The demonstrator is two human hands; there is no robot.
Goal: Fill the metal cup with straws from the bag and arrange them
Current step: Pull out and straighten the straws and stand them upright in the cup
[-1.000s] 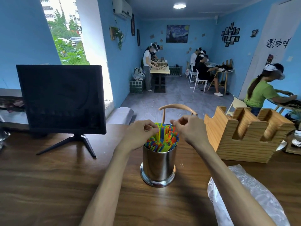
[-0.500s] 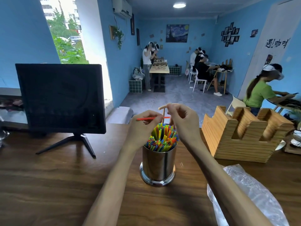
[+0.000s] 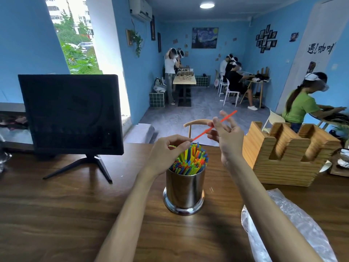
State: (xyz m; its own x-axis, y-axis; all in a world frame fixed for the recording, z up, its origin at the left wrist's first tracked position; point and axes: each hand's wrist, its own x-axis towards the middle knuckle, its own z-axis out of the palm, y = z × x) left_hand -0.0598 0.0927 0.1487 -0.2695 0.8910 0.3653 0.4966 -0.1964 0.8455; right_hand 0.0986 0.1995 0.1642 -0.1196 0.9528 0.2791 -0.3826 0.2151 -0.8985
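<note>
The metal cup (image 3: 184, 191) stands upright on the wooden counter (image 3: 56, 214), directly below and between the two hands, packed with multicoloured straws (image 3: 189, 160) whose open ends fan out above its rim. One red straw (image 3: 214, 125) is held clear of the bundle, slanting up from lower left to upper right above the cup. The left hand (image 3: 169, 154) hovers at the cup's left rim with fingers curled and thumb against forefinger, pinching the lower end of the red straw; a short yellow-green straw tip shows at its fingers, but whether it is gripped cannot be told. The right hand (image 3: 226, 137) is raised above and to the right of the cup, thumb and forefinger pinching the red straw near its middle while the remaining fingers are spread loosely apart. The two hands are apart, joined only by that straw. A crumpled clear plastic bag (image 3: 294, 229) lies on the counter under the right forearm, near the cup's right side. Beyond the right hand sits a slotted wooden holder (image 3: 283, 157). Well to the left of the left hand stands a dark monitor (image 3: 70, 114) on a splayed stand. Just behind the hands, the curved back of a wooden chair (image 3: 196, 122) rises past the counter edge.
</note>
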